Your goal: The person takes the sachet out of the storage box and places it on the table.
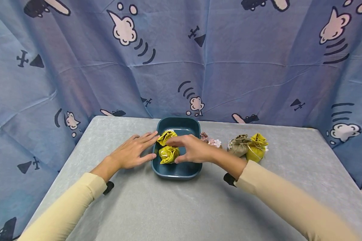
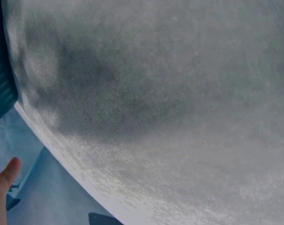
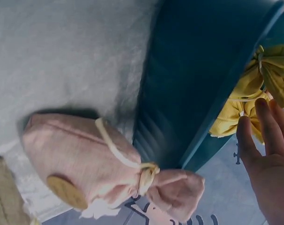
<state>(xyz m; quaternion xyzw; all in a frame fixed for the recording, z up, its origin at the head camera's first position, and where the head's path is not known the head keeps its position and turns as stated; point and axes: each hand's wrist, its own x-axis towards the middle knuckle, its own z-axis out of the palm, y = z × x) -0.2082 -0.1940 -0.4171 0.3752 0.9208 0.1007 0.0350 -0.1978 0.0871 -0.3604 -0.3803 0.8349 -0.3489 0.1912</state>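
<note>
A dark teal plastic bin (image 1: 178,174) stands on the table with two yellow drawstring pouches, one (image 1: 172,154) nearer and one (image 1: 166,136) farther, along its left side. My left hand (image 1: 134,149) is spread flat at the bin's left wall, fingertips right at the rim; only part of it shows in the left wrist view. Over the bin reaches my right hand (image 1: 194,149), thumb and index finger parted beside the pouches. Its fingers look loosely extended in the right wrist view, overlapping the yellow cloth, with no grip showing.
Just right of the bin lies a pink pouch (image 3: 85,159) tied with cord, partly behind my right hand in the head view. Farther right, an olive-brown pouch (image 1: 239,146) leans against another yellow pouch (image 1: 256,150). A blue patterned curtain (image 1: 229,77) hangs behind the table.
</note>
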